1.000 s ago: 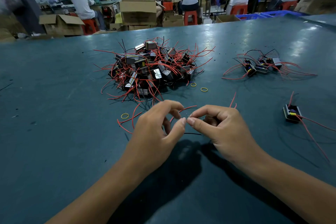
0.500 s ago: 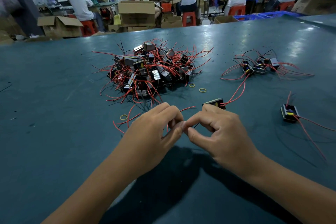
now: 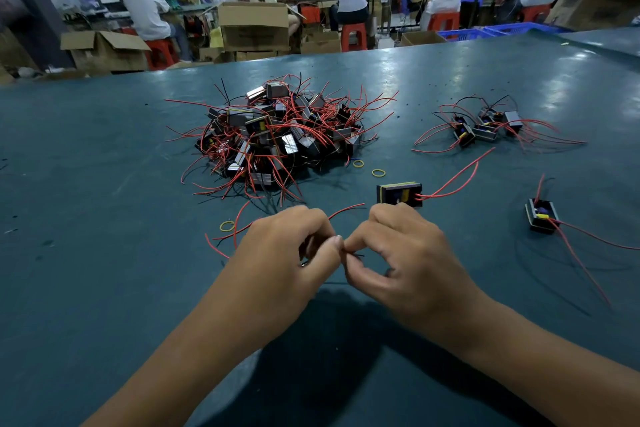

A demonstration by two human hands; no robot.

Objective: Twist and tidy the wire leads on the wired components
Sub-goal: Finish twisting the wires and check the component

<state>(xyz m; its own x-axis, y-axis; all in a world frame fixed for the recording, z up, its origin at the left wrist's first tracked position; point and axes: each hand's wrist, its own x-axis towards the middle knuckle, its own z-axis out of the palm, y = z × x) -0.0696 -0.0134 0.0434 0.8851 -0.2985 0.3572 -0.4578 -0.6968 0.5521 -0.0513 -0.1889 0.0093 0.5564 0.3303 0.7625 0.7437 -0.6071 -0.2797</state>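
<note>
Hands meet low over the teal tabletop (image 3: pixel 104 184): the left hand (image 3: pixel 284 253) and right hand (image 3: pixel 405 256) each hold a pinching grip on a thin dark wire lead (image 3: pixel 356 255) between their fingertips. A wired component (image 3: pixel 399 193) sits just beyond the right knuckles at one o'clock; the component pile (image 3: pixel 277 139) lies at twelve.

Component pile (image 3: pixel 277 139) centre on table (image 3: pixel 86 201); small cluster (image 3: pixel 485 126) right; single component (image 3: pixel 540 217) nearer right.
</note>
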